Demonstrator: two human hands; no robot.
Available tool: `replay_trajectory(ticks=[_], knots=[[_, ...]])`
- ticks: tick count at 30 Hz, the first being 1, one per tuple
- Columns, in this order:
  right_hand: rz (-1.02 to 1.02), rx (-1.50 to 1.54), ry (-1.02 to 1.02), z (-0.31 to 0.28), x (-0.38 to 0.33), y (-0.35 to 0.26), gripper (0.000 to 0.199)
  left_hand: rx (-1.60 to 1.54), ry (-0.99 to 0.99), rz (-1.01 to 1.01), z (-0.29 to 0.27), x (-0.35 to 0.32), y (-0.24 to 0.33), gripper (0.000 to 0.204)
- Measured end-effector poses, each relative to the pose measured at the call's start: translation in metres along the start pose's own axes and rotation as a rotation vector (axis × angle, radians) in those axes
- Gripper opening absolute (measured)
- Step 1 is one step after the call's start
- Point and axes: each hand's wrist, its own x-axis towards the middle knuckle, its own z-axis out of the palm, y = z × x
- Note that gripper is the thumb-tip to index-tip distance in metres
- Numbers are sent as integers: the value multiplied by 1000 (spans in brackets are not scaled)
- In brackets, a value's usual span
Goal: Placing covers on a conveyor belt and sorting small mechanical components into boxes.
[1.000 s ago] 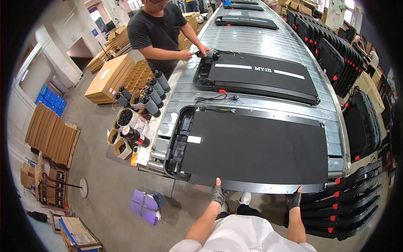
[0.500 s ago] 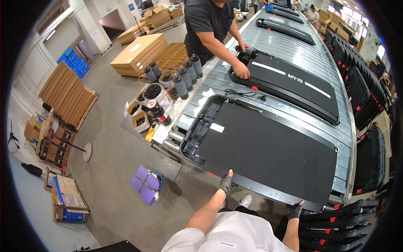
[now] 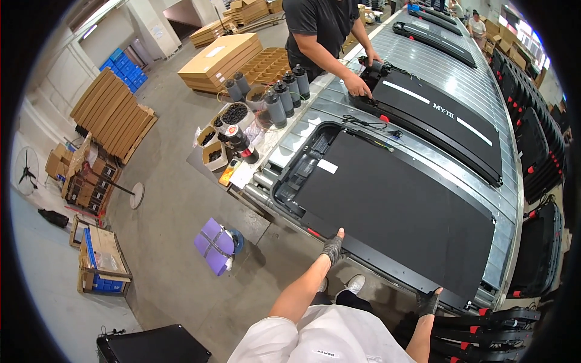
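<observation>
A black flat treadmill (image 3: 387, 209) lies on the near end of the roller conveyor, its open motor compartment (image 3: 302, 166) at the left end. On its near long edge is my gloved left hand (image 3: 333, 248), thumb on top and fingers curled below the rim. My gloved right hand (image 3: 428, 302) grips the same edge close to the right corner, its fingers mostly hidden underneath. Loose coloured wires stick out at the deck's far side. Beyond it lies a second treadmill (image 3: 439, 118) with white stripes, where a co-worker's hands (image 3: 359, 86) hold a grey motor (image 3: 380, 68) at its left end.
Left of the metal conveyor (image 3: 514, 233), a side table carries several grey motors (image 3: 275, 110), tubs of black parts (image 3: 235, 114) and a dark bottle (image 3: 242, 145). Treadmills stand stacked at the right (image 3: 535, 248). A purple-topped stool (image 3: 214, 245) is on the floor.
The whole view has shifted a little, so most things sit further right in it. Both my hands keep their hold on the treadmill's near edge.
</observation>
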Motion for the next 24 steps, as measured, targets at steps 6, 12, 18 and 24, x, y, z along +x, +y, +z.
replay_trajectory(ticks=[6,12,18,24], knots=[[-1,6,-24,-3,-2,-3,82,224,-192,-47,-9,-6,-2,75],[-33,-115,40,20,8,4,84,197,-280,-112,-37,-3,5,53],[62,-268,374,-53,30,-13,62,809,-539,169,-114,-54,-13,34],[215,-515,-2,-83,-44,183,19,1216,-62,393,-447,-80,-31,42]])
